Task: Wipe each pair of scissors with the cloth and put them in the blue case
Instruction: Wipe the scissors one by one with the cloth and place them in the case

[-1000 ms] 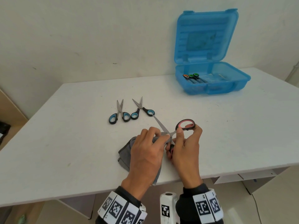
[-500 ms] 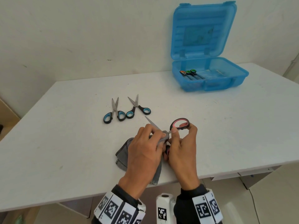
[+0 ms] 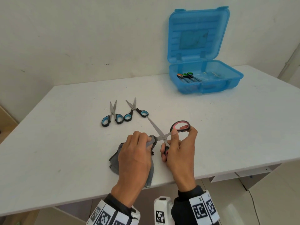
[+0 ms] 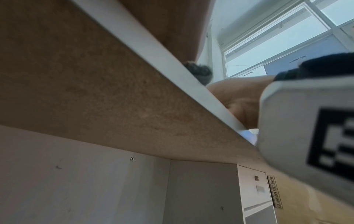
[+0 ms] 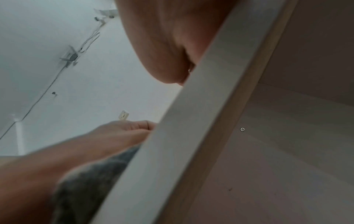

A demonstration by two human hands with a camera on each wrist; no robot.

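Observation:
In the head view my right hand [image 3: 178, 143] grips the red-handled scissors [image 3: 159, 132] by both handle loops, blades spread open. One blade points up-left toward the blue-handled pairs. My left hand [image 3: 138, 153] pinches the grey cloth [image 3: 149, 172] around the other blade near the pivot. Two blue-handled scissors [image 3: 112, 116] [image 3: 135, 111] lie on the white table [image 3: 65, 143] beyond my hands. The blue case [image 3: 206, 82] stands open at the far right, with scissors with orange and green handles [image 3: 186, 77] inside. Both wrist views look up from below the table edge; the right one shows the cloth [image 5: 86, 181].
The cloth hangs over the table's front edge [image 3: 211, 174]. A wall [image 3: 81, 38] stands right behind the table. A white tagged device [image 3: 161, 210] sits between my wrists below the edge.
The scissors' blades have opened wider and the free blade now reaches further up-left. My left hand with the cloth has slid back toward the pivot.

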